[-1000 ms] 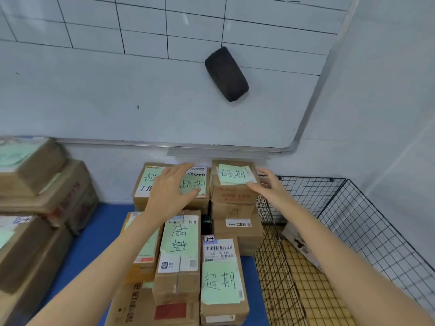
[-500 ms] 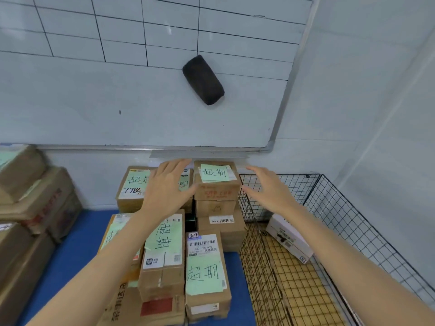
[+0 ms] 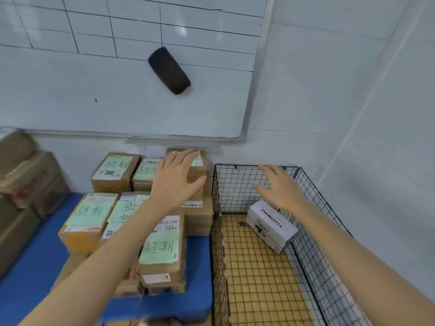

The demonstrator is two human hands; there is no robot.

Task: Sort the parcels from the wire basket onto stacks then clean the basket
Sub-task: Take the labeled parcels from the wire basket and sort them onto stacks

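head view: left hand (image 3: 176, 181) and right hand (image 3: 281, 188) spread, empty; white parcel (image 3: 270, 225) reads "yuanmu".

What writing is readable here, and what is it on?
"YUANMU": white box in the wire basket.
"超期": green note on the front parcel, and others.
"1786" (last digit unsure): back-left parcel.
"8元": white label, rear stack.
"4": front parcel's sticker.
Barcode labels: too small.

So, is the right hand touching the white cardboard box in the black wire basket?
Cannot tell. In head view the right hand overlaps the white cardboard box.
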